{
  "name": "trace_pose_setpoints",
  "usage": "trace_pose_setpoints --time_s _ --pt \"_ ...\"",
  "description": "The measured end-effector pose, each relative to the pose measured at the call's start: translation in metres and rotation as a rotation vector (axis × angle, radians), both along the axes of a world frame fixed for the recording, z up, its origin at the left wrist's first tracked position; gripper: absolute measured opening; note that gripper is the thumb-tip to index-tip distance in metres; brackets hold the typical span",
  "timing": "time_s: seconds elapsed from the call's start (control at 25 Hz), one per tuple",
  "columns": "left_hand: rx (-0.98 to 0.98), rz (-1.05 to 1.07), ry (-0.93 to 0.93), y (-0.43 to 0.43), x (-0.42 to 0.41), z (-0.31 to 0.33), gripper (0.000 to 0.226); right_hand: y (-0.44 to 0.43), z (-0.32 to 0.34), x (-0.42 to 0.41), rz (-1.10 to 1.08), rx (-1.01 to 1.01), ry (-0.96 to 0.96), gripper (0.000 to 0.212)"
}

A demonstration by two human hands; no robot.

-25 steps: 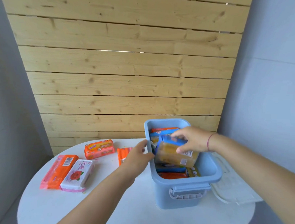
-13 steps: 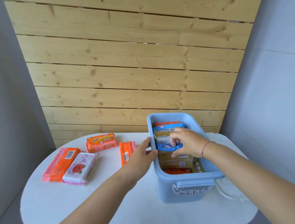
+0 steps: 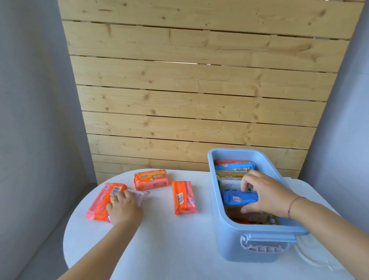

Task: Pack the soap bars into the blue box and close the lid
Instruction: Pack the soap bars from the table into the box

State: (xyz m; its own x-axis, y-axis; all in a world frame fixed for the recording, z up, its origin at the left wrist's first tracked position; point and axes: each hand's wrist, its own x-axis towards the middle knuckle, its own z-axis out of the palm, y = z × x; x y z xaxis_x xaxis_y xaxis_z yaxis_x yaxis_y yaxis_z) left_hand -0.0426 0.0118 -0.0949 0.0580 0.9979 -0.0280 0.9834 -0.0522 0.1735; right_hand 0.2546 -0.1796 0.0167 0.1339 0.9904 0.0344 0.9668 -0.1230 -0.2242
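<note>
The blue box [image 3: 222, 224] stands open on the right of the white table, with several wrapped soap bars on edge inside. My right hand [image 3: 265, 196] is inside the box, fingers around a blue-wrapped soap bar [image 3: 237, 198]. My left hand [image 3: 124, 208] lies on the white soap bar [image 3: 139, 198] at the left and covers most of it; its fingers curl over it. Beside that bar lies a long orange-pink bar [image 3: 103, 202]. Two more orange bars rest on the table: one at the back [image 3: 151, 179], one in the middle [image 3: 183, 197].
The box's translucent white lid [image 3: 314, 254] lies flat on the table to the right of the box, partly under my right forearm. A wooden slat wall [image 3: 194, 87] rises behind the round table [image 3: 174, 255]. Grey walls stand on both sides.
My left hand left the box's rim and went left onto the white soap bar. My right hand pushed the blue bar lower into the box. The camera view shifted left.
</note>
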Motion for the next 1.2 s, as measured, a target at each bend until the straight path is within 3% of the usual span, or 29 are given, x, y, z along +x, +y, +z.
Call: trace_pose_setpoints --time_s 0.08,0.2,0.28,0.44,0.56,0.64,0.72,0.8,0.88,1.0,1.12,1.2 --pt "-0.038 0.015 -0.014 0.007 0.003 0.003 0.06 -0.001 0.004 0.002 -0.027 0.021 0.001 0.042" --pt "-0.155 0.076 -0.219 0.007 0.008 0.017 0.07 -0.001 0.012 0.005 -0.105 0.066 0.006 0.038" --pt "-0.164 0.056 -0.481 0.0 0.015 0.035 0.061 0.0 0.013 0.003 -0.128 0.075 0.015 0.034" --pt "-0.282 -0.105 -1.279 -0.031 0.047 0.104 0.021 -0.001 0.015 -0.001 -0.12 0.037 0.064 0.025" --pt "-0.497 -0.311 -1.557 -0.062 0.078 0.145 0.039 -0.002 0.018 0.0 -0.158 0.044 0.16 0.02" --pt "-0.616 -0.385 -1.556 -0.086 0.1 0.156 0.043 -0.005 0.023 0.003 -0.198 0.053 0.437 0.023" --pt "-0.674 -0.354 -1.552 -0.105 0.12 0.158 0.05 -0.015 0.031 0.008 -0.235 0.006 0.785 0.055" --pt "-0.669 -0.294 -1.545 -0.118 0.134 0.158 0.054 -0.025 0.034 0.015 -0.178 -0.051 0.987 0.081" --pt "-0.672 -0.285 -1.494 -0.126 0.143 0.155 0.048 -0.029 0.031 0.016 -0.059 -0.016 1.0 0.069" --pt "-0.644 -0.338 -1.288 -0.138 0.146 0.148 0.04 -0.029 0.023 0.014 0.01 0.143 0.886 0.031" --pt "-0.321 -0.503 -0.853 -0.137 0.14 0.143 0.046 -0.032 0.023 0.014 -0.01 0.14 0.814 0.026" --pt "-0.15 -0.586 -0.737 -0.131 0.137 0.143 0.043 -0.028 0.021 0.015 -0.034 0.142 0.712 0.029"
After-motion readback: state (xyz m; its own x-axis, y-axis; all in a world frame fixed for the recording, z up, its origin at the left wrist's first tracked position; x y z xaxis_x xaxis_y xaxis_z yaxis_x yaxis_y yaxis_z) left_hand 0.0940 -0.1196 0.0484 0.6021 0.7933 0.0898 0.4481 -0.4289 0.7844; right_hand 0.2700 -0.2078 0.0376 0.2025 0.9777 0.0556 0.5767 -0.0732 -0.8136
